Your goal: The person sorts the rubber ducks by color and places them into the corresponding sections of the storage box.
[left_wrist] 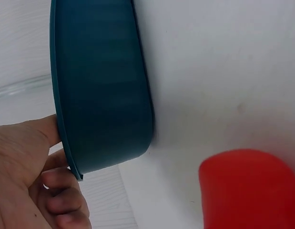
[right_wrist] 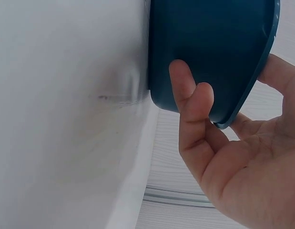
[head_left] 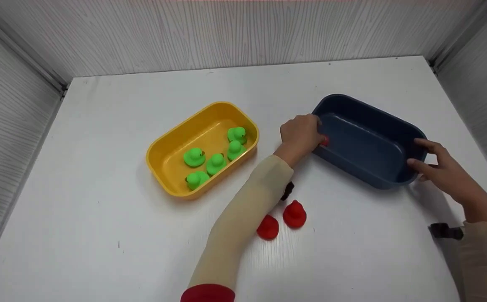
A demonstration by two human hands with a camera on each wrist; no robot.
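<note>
A dark blue tub [head_left: 363, 134] stands on the right of the table. My left hand [head_left: 302, 133] grips its left end; in the left wrist view, the fingers [left_wrist: 64, 198] curl at the rim. A small red piece [head_left: 324, 141] shows inside the tub beside the left thumb, mostly hidden. At the tub's right end my right hand [head_left: 446, 172] holds the rim, its thumb on one side and fingers [right_wrist: 195, 114] against the outer wall. Two red toy ducks [head_left: 295, 215] lie on the table near the left forearm, one partly covered by the sleeve.
To the left, a yellow tub [head_left: 170, 178] contains several green toy ducks [head_left: 194, 157]. The white table [head_left: 100, 235] is bordered by pale wood-grain panels [head_left: 243, 33] at the back and sides. A small black piece [head_left: 446, 230] sits by the right wrist.
</note>
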